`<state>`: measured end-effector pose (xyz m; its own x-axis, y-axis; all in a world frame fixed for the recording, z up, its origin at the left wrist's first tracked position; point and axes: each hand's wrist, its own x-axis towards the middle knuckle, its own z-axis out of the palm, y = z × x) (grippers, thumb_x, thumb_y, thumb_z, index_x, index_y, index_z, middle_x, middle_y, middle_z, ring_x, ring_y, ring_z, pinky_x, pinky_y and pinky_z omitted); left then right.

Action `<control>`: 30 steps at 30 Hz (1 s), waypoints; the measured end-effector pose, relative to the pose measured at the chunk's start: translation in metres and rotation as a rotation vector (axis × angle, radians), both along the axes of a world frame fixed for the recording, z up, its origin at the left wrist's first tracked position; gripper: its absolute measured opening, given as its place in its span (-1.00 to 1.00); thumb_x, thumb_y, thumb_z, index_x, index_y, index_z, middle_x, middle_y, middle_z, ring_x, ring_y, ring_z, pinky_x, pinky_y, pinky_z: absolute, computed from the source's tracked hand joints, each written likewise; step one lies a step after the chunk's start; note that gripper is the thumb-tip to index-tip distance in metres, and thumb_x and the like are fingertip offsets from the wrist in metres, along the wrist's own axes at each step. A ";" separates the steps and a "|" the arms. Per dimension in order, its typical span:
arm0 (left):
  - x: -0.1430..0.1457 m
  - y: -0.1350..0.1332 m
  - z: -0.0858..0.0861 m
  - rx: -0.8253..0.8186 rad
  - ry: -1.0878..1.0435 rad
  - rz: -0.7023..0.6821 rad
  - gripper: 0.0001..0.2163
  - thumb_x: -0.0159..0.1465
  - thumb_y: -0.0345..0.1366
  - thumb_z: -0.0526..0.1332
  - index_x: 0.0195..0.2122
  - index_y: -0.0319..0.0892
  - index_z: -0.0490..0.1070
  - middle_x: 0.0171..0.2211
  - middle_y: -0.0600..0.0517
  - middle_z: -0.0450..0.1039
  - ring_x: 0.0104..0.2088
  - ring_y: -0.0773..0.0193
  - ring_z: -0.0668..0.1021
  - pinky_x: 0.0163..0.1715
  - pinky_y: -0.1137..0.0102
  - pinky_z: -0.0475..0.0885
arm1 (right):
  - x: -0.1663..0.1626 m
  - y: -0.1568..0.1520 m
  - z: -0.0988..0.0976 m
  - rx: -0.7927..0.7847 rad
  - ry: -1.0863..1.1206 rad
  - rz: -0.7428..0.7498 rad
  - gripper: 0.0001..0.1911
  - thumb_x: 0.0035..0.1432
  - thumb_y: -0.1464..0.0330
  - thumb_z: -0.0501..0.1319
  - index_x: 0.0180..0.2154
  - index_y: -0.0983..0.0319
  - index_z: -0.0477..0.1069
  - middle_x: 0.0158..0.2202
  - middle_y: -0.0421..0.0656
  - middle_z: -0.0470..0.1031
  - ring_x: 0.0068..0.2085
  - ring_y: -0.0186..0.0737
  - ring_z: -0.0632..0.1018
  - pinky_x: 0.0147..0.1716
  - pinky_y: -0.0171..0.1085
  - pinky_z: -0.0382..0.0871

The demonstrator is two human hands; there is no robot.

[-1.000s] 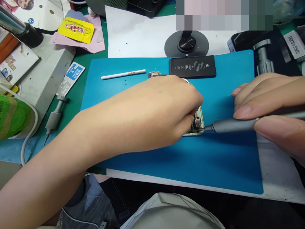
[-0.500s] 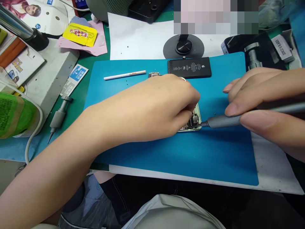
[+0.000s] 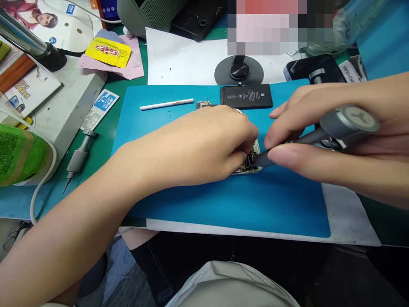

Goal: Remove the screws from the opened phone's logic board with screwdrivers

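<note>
My right hand pinches a grey precision screwdriver between thumb and fingers. Its round end cap bears a Y mark, and its tip meets the near right corner of an opened phone body. Curled over that phone is my left hand, fingers closed at its edge and a ring on one of them. Most of the phone is hidden beneath this hand. Beyond lie a black phone battery and a small metal part, partly covered.
Under the work is a blue mat. A white stick lies at its far left. Another screwdriver rests left of the mat, near a grey box. Behind stand a round stand base and a dark phone.
The screwdriver has tilted up, so its end cap now faces me. My right hand has come left, closer to the phone. My left hand keeps its grip; the view has shifted slightly.
</note>
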<state>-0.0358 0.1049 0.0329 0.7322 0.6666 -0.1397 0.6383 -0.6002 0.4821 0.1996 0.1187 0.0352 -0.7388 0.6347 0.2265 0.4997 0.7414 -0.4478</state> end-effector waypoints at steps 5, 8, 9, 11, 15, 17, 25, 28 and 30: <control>0.002 -0.002 0.000 -0.022 0.007 0.031 -0.82 0.32 -0.45 0.18 -0.37 -0.13 0.53 -0.40 0.09 0.55 -0.32 0.24 0.57 -0.11 0.31 0.41 | -0.005 -0.003 -0.003 0.073 0.023 0.048 -0.67 0.46 0.03 0.10 -0.19 0.11 0.42 -0.26 -0.49 0.47 -0.15 -0.76 0.50 -0.14 -0.46 0.33; 0.004 -0.003 0.000 -0.028 0.008 0.056 -0.83 0.31 -0.47 0.18 -0.36 -0.12 0.54 -0.45 0.11 0.51 -0.38 0.26 0.54 -0.20 0.33 0.39 | -0.005 -0.004 -0.009 0.039 0.064 0.015 -0.69 0.47 0.06 0.08 -0.20 0.12 0.41 -0.28 -0.46 0.44 -0.12 -0.72 0.50 -0.03 -0.46 0.34; 0.005 -0.003 0.000 -0.032 0.010 0.063 -0.83 0.30 -0.47 0.19 -0.36 -0.12 0.54 -0.47 0.12 0.50 -0.40 0.27 0.53 -0.23 0.33 0.38 | -0.004 -0.003 -0.012 0.036 0.070 0.024 -0.70 0.48 0.07 0.08 -0.18 0.12 0.41 -0.27 -0.45 0.44 -0.15 -0.73 0.49 -0.06 -0.46 0.34; 0.007 -0.003 0.000 -0.039 0.011 0.080 -0.82 0.30 -0.46 0.19 -0.39 -0.11 0.53 -0.50 0.13 0.49 -0.42 0.28 0.53 -0.29 0.34 0.35 | -0.004 -0.001 -0.015 0.052 0.089 0.070 -0.68 0.49 0.06 0.06 -0.16 0.13 0.40 -0.23 -0.43 0.43 -0.19 -0.73 0.45 -0.17 -0.46 0.31; 0.009 -0.005 -0.004 -0.021 -0.015 0.132 -0.81 0.29 -0.42 0.21 -0.44 -0.10 0.53 -0.50 0.13 0.51 -0.44 0.28 0.53 -0.37 0.34 0.28 | -0.006 -0.005 -0.017 0.043 0.079 0.067 -0.64 0.49 0.01 -0.01 -0.12 0.13 0.33 -0.21 -0.42 0.38 -0.22 -0.78 0.41 -0.23 -0.54 0.25; 0.010 -0.006 -0.006 -0.011 -0.034 0.154 -0.81 0.30 -0.40 0.22 -0.44 -0.10 0.54 -0.50 0.14 0.52 -0.44 0.29 0.53 -0.40 0.33 0.24 | -0.007 -0.009 -0.017 0.015 0.081 0.029 -0.61 0.47 -0.02 -0.02 -0.13 0.13 0.31 -0.21 -0.43 0.36 -0.20 -0.81 0.42 -0.20 -0.58 0.25; 0.012 -0.006 -0.006 -0.051 -0.034 0.207 -0.83 0.26 -0.39 0.25 -0.48 -0.11 0.49 -0.53 0.15 0.48 -0.48 0.33 0.47 -0.45 0.33 0.19 | -0.005 -0.007 -0.022 0.047 0.106 0.009 -0.62 0.46 0.00 -0.03 -0.12 0.16 0.26 -0.24 -0.44 0.35 -0.21 -0.83 0.42 -0.19 -0.65 0.23; 0.014 -0.006 -0.004 -0.048 -0.025 0.208 -0.83 0.26 -0.40 0.24 -0.50 -0.13 0.45 -0.56 0.15 0.44 -0.51 0.35 0.43 -0.47 0.33 0.16 | -0.004 -0.007 -0.020 0.046 0.096 0.025 -0.61 0.46 0.00 -0.03 -0.12 0.17 0.30 -0.25 -0.43 0.37 -0.23 -0.82 0.43 -0.19 -0.67 0.24; 0.014 -0.006 -0.002 -0.045 -0.017 0.202 -0.83 0.25 -0.41 0.23 -0.49 -0.13 0.44 -0.56 0.15 0.43 -0.52 0.35 0.42 -0.47 0.33 0.16 | -0.004 -0.010 -0.018 0.034 0.098 0.007 -0.62 0.46 0.02 -0.02 -0.13 0.17 0.34 -0.24 -0.40 0.39 -0.22 -0.78 0.44 -0.18 -0.67 0.27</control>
<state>-0.0220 0.0988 0.0304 0.5865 0.7936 -0.1618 0.7353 -0.4379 0.5173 0.1959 0.1089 0.0173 -0.7163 0.6204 0.3194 0.4496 0.7604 -0.4687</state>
